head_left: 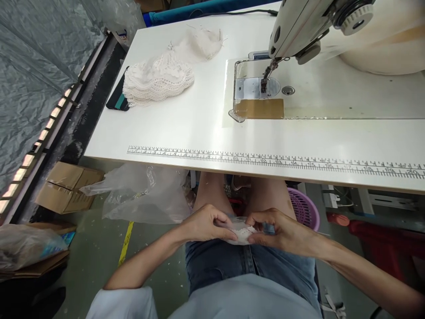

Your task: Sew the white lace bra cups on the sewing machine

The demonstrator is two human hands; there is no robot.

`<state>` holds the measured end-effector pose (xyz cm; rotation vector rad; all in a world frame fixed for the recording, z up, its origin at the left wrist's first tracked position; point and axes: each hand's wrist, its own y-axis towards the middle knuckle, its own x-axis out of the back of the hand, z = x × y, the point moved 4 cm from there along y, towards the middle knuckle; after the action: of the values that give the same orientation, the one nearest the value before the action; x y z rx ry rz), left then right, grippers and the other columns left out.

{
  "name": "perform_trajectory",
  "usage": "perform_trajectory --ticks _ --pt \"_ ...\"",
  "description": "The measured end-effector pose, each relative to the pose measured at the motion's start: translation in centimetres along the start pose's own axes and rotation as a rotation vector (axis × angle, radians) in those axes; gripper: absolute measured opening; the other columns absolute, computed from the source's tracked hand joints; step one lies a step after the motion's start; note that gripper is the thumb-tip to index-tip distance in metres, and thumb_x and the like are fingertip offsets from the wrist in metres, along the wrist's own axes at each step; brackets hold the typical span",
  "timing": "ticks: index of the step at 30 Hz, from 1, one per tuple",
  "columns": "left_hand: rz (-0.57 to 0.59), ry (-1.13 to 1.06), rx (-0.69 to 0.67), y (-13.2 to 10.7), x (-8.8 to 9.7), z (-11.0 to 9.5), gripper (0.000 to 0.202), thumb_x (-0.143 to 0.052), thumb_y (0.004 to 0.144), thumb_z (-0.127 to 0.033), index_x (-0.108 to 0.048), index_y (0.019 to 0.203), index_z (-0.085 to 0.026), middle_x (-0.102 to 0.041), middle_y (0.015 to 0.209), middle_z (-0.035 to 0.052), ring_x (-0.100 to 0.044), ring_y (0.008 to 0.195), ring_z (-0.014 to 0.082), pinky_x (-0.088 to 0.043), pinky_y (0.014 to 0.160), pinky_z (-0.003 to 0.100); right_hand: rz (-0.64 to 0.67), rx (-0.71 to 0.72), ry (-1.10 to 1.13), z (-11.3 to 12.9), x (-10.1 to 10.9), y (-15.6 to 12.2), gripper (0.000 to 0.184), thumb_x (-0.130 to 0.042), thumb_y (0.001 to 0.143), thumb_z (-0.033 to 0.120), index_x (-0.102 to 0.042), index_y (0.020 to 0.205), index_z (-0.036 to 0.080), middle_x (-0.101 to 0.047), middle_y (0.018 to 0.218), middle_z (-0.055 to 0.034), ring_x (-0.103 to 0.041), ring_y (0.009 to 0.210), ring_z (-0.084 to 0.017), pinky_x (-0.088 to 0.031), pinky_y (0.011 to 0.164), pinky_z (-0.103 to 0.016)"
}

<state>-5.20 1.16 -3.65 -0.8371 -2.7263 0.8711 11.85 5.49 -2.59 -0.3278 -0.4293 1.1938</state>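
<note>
At lower centre, the left hand [210,223] and right hand [278,229] pinch white cloth [241,235] from opposite sides, apparently steadying it.

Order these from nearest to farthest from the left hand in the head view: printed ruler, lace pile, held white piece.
1. White piece: held by the left hand.
2. Printed ruler: ahead, along the front edge of the table.
3. Lace pile: farther ahead, on the left side.

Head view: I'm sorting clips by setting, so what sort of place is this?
Probably a sewing workshop: a sewing machine is set into a white table with a ruler along its front edge, and a pile of lace lies nearby.
</note>
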Motion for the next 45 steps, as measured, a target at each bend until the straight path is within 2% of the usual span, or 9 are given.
perform_trajectory --ticks 8,14,19,23,27,32,39,45 --pt "-0.030 -0.028 -0.011 -0.5 0.0 -0.6 0.028 -0.072 0.069 -0.036 -0.073 0.079 -0.010 -0.065 0.066 0.0007 -0.052 0.059 0.0092 -0.037 0.055 0.017 -0.023 0.017 0.008 -0.3 -0.3 0.1 0.025 -0.054 0.085 0.042 -0.063 0.087 0.019 -0.061 0.077 -0.0007 -0.052 0.072 -0.017 -0.037 0.062 -0.025" --pt "-0.040 -0.034 -0.004 -0.8 0.1 0.0 0.027 -0.073 0.069 -0.036 -0.072 0.071 -0.010 -0.058 0.057 -0.0028 -0.044 0.054 0.0063 -0.033 0.051 0.016 -0.062 0.047 0.004 -0.2 -0.8 0.2 0.026 -0.053 0.086 0.042 -0.061 0.079 0.018 -0.059 0.069 0.0001 -0.049 0.064 -0.014 -0.034 0.057 -0.024" --pt "-0.011 -0.088 -0.037 -0.6 -0.3 -0.5 0.029 -0.076 0.065 -0.033 -0.074 0.085 -0.012 -0.065 0.067 -0.0011 -0.050 0.060 0.0079 -0.036 0.056 0.015 -0.108 0.083 -0.083 0.6 -0.9 0.1 0.027 -0.049 0.087 0.041 -0.062 0.079 0.018 -0.059 0.068 -0.0006 -0.051 0.062 -0.014 -0.034 0.054 -0.023" --pt "-0.050 -0.101 -0.032 -0.4 -0.6 -0.5 0.025 -0.073 0.068 -0.034 -0.075 0.079 -0.011 -0.066 0.065 0.0011 -0.052 0.058 0.0089 -0.038 0.055 0.016 -0.123 0.086 -0.142 1.0 -0.6 -0.1 0.027 -0.049 0.087 0.040 -0.061 0.077 0.018 -0.059 0.067 -0.0006 -0.052 0.063 -0.014 -0.034 0.054 -0.023" --pt "-0.079 -0.095 0.002 -0.6 -0.4 -0.1 0.023 -0.073 0.068 -0.032 -0.075 0.079 -0.011 -0.068 0.065 0.0015 -0.052 0.057 0.0086 -0.038 0.054 0.016 -0.096 0.084 -0.067 0.8 -0.5 -0.2 0.021 -0.054 0.085 0.038 -0.063 0.082 0.019 -0.063 0.073 -0.0007 -0.055 0.067 -0.015 -0.037 0.057 -0.023" --pt "-0.086 -0.082 0.008 -0.9 -0.4 -0.1 0.019 -0.074 0.067 -0.029 -0.075 0.075 -0.012 -0.067 0.063 0.0006 -0.051 0.055 0.0076 -0.038 0.054 0.015 -0.088 0.143 0.006 0.4 -0.6 -0.3 0.026 -0.053 0.086 0.041 -0.064 0.079 0.019 -0.064 0.073 -0.0009 -0.054 0.066 -0.014 -0.036 0.057 -0.023" --pt "-0.033 -0.144 0.024 -0.4 -1.0 -0.3 0.024 -0.075 0.065 -0.030 -0.075 0.079 -0.011 -0.066 0.063 0.0008 -0.050 0.055 0.0078 -0.037 0.053 0.016 -0.077 0.022 0.056 -0.8 -0.7 -0.6 0.029 -0.056 0.084 0.047 -0.065 0.087 0.020 -0.064 0.078 -0.0011 -0.053 0.072 -0.016 -0.040 0.064 -0.025" --pt "-0.072 -0.111 0.043 -0.1 -1.1 -0.2 0.024 -0.074 0.065 -0.030 -0.075 0.077 -0.010 -0.064 0.060 0.0004 -0.046 0.053 0.0073 -0.034 0.051 0.016 -0.090 0.048 0.101 -0.9 -1.0 -0.5 0.032 -0.053 0.085 0.049 -0.067 0.081 0.020 -0.062 0.077 -0.0012 -0.053 0.071 -0.016 -0.039 0.063 -0.025"
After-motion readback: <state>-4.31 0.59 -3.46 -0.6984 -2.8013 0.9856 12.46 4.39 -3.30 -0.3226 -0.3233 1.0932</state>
